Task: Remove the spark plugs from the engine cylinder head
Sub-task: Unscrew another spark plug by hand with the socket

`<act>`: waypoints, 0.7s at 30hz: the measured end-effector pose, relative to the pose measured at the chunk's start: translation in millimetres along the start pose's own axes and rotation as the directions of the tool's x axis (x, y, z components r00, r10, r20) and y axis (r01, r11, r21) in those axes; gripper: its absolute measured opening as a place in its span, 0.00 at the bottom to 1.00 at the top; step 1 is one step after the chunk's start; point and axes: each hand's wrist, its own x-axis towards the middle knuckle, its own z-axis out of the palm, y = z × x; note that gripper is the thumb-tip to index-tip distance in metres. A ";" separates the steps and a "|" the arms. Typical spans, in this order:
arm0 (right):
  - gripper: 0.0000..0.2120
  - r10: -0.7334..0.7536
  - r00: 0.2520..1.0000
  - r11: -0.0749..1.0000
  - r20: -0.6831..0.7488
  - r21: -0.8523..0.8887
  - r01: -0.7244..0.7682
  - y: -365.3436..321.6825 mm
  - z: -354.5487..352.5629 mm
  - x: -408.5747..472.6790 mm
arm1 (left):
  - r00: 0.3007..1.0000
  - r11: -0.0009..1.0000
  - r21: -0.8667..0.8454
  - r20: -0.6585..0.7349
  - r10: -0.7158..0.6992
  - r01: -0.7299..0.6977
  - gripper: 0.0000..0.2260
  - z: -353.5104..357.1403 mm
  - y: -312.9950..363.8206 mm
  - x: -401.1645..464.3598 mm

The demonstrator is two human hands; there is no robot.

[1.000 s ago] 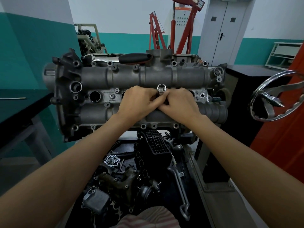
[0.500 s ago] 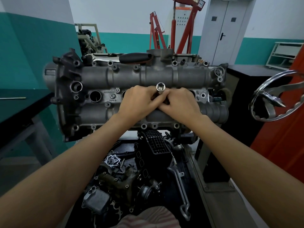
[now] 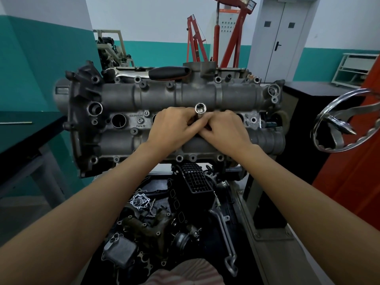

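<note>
The grey cylinder head (image 3: 234,97) stands on an engine stand in front of me, its row of spark plug wells facing me. A chrome spark plug socket (image 3: 200,111) sticks out of a middle well, open end toward me. My left hand (image 3: 172,126) and my right hand (image 3: 223,130) meet around the socket's shaft, fingers curled on it from either side. An open well (image 3: 118,120) shows at the left; the wells under my hands are hidden. No spark plug is visible.
A black-handled tool (image 3: 168,72) and a chrome wrench (image 3: 121,74) lie on top of the head. A chrome handwheel (image 3: 341,122) juts out at the right. Loose engine parts (image 3: 156,219) fill a tray below. A dark workbench (image 3: 24,136) stands left.
The socket has come slightly farther out toward me and shifted a little left between my fingers. Both hands stay clasped around it.
</note>
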 end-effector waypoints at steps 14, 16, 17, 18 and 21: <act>0.14 0.033 0.999 0.999 0.006 0.039 -0.033 -0.1 0.9 -1.1 | 1.000 1.000 -0.002 -0.013 0.024 -0.024 0.23 -1.7 1.8 -1.5; 0.13 0.018 1.000 0.999 -0.001 0.032 -0.018 0.8 0.8 -1.3 | 0.999 0.999 -0.007 0.000 0.041 -0.041 0.24 -3.2 4.0 -1.2; 0.13 0.012 1.000 1.000 0.000 0.026 -0.012 0.6 0.4 -1.0 | 0.999 0.999 -0.005 0.000 0.047 -0.047 0.23 -3.7 5.0 -1.4; 0.13 0.014 1.000 1.000 0.005 0.021 -0.014 0.2 0.4 -0.9 | 0.999 0.999 -0.009 -0.009 0.050 -0.050 0.21 -4.0 5.9 -1.7; 0.13 0.047 0.999 0.997 -0.010 0.056 -0.047 0.1 2.2 -0.5 | 0.999 0.999 -0.033 -0.029 0.036 -0.037 0.13 -5.5 7.7 -1.7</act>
